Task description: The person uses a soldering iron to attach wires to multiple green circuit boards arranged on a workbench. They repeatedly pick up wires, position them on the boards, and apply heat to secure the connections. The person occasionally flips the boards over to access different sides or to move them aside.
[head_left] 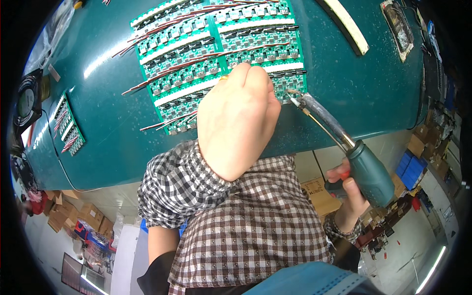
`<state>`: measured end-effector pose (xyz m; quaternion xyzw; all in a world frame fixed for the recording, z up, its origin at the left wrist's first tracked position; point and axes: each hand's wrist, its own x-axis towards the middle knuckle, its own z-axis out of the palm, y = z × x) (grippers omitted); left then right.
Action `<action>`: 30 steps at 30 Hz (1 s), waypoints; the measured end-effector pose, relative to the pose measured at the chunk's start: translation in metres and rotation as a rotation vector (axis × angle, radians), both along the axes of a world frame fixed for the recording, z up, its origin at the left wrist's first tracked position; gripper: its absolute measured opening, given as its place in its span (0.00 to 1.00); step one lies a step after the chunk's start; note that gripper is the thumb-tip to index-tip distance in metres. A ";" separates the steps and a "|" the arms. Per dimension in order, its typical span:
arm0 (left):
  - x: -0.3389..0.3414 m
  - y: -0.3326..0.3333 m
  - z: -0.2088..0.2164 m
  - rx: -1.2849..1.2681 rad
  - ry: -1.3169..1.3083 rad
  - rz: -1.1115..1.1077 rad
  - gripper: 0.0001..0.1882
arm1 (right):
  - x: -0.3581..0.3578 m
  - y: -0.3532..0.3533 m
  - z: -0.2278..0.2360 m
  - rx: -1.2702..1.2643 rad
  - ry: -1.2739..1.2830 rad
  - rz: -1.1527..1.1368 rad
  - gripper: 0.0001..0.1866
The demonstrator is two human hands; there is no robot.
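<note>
A large panel of green circuit boards lies on the table, set with rows of metal connectors and white strips. Red, black and white wires run across its rows. Over the panel's near edge is my left hand, back upward and fingers curled together in a pinch; whatever they grip is hidden beneath. My right hand is wrapped round the handle of a dark green soldering gun, a finger at its red trigger. The gun's tip and thin feed tube reach the panel's near right corner, close beside my left fingers.
The green table ends just before my checked apron. A smaller circuit panel with wires lies left, near a black fan. A black and cream strip and a worn block lie far right. Cardboard boxes stand below.
</note>
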<state>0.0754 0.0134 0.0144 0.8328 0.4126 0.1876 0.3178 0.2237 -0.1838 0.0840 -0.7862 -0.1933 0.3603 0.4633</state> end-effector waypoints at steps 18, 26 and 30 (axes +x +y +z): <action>-0.007 0.002 0.005 -0.162 -0.033 -0.008 0.06 | 0.019 -0.007 -0.023 0.208 0.202 -0.062 0.26; -0.007 0.002 0.005 -0.175 -0.021 -0.018 0.05 | 0.022 -0.006 -0.035 0.216 0.174 -0.049 0.30; -0.008 0.003 0.006 -0.187 -0.012 -0.011 0.05 | 0.022 -0.005 -0.037 0.228 0.189 -0.037 0.30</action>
